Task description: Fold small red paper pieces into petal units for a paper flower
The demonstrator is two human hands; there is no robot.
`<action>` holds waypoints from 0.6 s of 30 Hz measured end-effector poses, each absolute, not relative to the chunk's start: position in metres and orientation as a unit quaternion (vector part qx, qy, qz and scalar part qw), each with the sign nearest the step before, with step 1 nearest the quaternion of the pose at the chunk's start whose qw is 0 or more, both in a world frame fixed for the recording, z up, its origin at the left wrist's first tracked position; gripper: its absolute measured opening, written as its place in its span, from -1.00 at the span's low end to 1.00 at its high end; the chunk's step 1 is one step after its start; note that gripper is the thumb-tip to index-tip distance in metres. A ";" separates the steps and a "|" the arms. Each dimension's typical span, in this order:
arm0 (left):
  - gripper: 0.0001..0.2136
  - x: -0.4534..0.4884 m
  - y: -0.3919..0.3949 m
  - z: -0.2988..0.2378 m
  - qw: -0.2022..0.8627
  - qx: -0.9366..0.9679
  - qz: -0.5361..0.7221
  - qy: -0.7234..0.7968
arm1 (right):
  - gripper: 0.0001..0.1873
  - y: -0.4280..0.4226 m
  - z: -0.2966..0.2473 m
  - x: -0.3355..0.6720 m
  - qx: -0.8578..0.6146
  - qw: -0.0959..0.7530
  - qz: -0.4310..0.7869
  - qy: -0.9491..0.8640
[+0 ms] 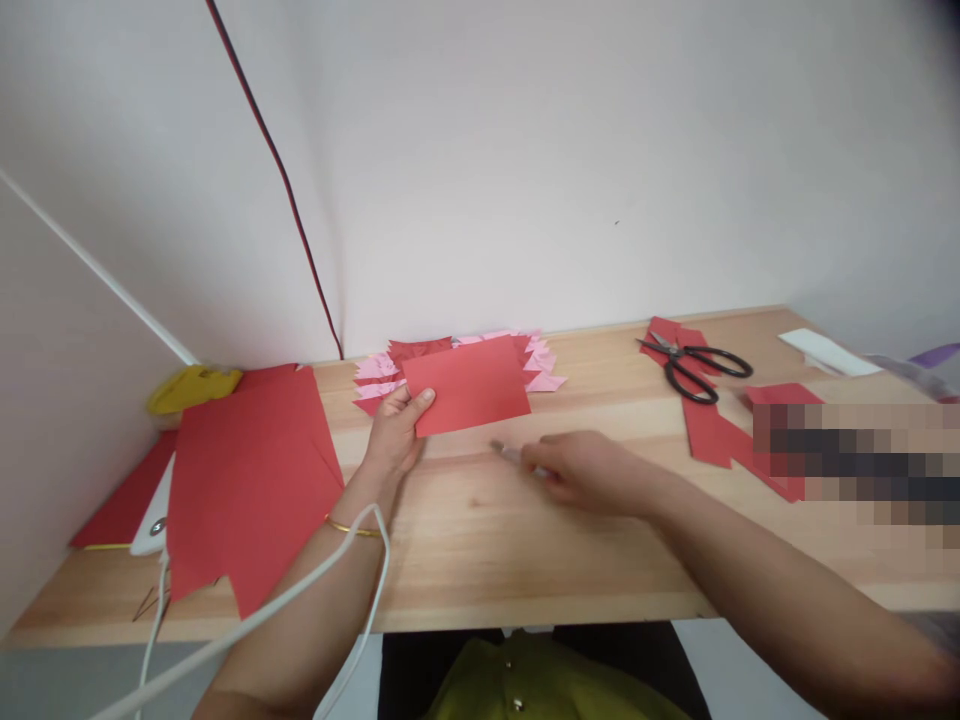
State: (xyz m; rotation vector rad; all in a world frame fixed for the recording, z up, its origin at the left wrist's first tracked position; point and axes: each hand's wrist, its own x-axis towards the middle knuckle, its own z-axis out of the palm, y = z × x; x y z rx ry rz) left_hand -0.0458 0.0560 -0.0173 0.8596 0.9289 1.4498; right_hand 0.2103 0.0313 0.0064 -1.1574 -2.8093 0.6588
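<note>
The left hand [394, 428] grips the left edge of a red card [476, 385], raised before cut papers [544, 365], while the right hand [581, 468], fingers closed, grips a pen-like tool [507, 453] over the table [525, 565].

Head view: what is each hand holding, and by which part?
The left hand holds a red sheet by its left edge, thumb on top; the right hand holds a pen-like tool behind its exposed tip.
</note>
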 end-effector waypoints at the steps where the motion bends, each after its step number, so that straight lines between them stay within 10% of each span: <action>1: -0.67 -0.046 0.056 -0.017 0.576 0.369 0.615 0.393 | -0.70 0.040 0.010 0.221 -0.418 0.024 0.191 -0.888; 12: -0.66 -0.041 0.048 -0.015 0.623 0.395 0.549 0.393 | -0.80 0.092 -0.006 0.286 -0.698 0.026 0.051 -0.713; 18: -0.71 -0.042 0.045 -0.014 0.646 0.406 0.512 0.395 | -0.47 0.085 -0.006 0.262 -0.475 0.329 0.067 -0.813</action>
